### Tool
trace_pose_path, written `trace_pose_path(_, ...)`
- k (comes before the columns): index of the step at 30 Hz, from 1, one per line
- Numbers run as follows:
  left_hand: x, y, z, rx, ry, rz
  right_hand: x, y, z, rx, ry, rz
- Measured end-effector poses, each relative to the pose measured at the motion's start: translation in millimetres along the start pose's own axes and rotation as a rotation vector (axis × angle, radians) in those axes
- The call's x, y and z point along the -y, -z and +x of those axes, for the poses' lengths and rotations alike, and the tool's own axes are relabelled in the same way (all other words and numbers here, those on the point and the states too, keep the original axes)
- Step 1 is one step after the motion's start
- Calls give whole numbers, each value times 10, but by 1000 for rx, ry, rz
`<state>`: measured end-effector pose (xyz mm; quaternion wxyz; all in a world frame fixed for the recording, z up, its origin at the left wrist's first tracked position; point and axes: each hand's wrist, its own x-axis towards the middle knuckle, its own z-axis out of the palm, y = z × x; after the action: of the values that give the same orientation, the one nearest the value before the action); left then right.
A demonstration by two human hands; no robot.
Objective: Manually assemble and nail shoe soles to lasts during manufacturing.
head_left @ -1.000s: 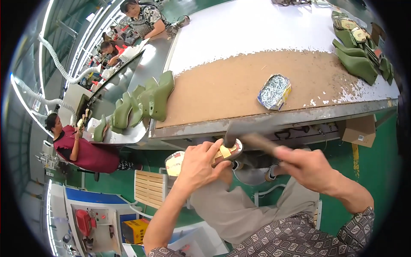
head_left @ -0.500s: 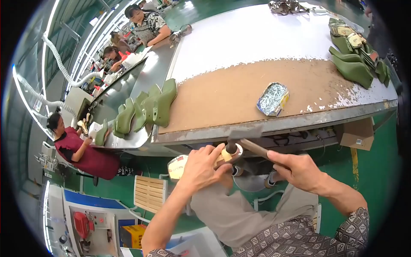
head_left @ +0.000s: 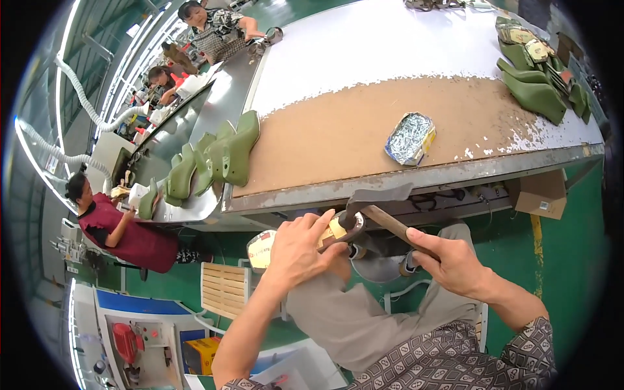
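My left hand (head_left: 300, 250) is wrapped round a shoe on its last, with a cream sole (head_left: 261, 248) facing up above my lap. The toe end sticks out left of the hand and the heel end right of it; the palm hides the middle. My right hand (head_left: 455, 263) grips the wooden handle of a shoemaker's hammer (head_left: 386, 222). Its dark, curved head rests at or just over the heel end; contact cannot be made out. Ahead on the workbench (head_left: 312, 156) lies an open container (head_left: 398, 155) full of small silvery bits, probably nails.
Several green shoe lasts (head_left: 242, 149) stand at the bench's left end, more green lasts (head_left: 533, 97) at the right. A co-worker in a dark red top (head_left: 140, 240) sits at the left. A slatted wooden seat (head_left: 224, 287) is left of my knees; a cardboard box (head_left: 543, 195) sits under the bench.
The hammer's head looks sharper and its blade end tilts up slightly more. The shoe and both hands have shifted a little left in view. The far co-worker's arm now reaches out over the bench.
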<state>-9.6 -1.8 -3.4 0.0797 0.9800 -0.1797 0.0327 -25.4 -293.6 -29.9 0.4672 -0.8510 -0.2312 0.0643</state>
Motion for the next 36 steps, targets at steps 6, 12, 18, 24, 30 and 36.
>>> trace_pose_path(6, 21, -9, -9, -62, -95, 88, -107, 54, -132, -255, 226, 295)
trace_pose_path(12, -13, -58, 23, 84, -2, 159, -63, -56, -18, -41, 89, 112)
trace_pose_path(18, -52, -38, 14, 50, -23, 159, -90, -75, -126, -329, 131, 343)
trace_pose_path(24, -32, -37, 14, 85, 4, 123, -66, -94, 70, -94, 189, -49)
trace_pose_path(30, -87, -7, 88, 122, 14, 161, -110, -94, 28, -160, 200, 33)
trace_pose_path(36, 1, -21, 39, 31, 6, 95, -130, 100, 1, -289, 179, -39)
